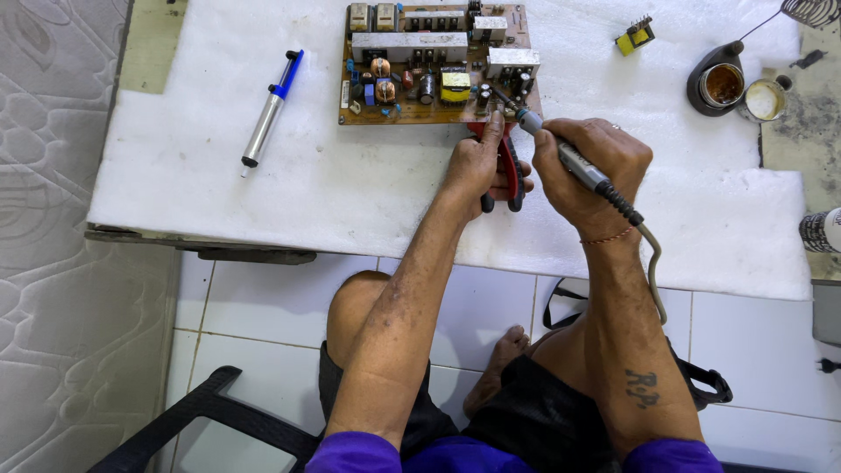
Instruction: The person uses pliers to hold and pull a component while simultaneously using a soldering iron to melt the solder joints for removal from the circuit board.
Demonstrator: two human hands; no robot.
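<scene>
Over on the white pad's left lies a desoldering pump (272, 107), untouched. At the circuit board (435, 63) the left hand (477, 166) curls shut round red-handled pliers (506, 171), while the right hand (589, 166) pinches a soldering iron (569, 158) pen-fashion, tip on the board's near right corner. Soldering looks under way; next wants a steady tip.

Grey soldering iron (574, 162) tip-down on brown circuit board (435, 66), red-handled pliers (508, 171) beside
</scene>
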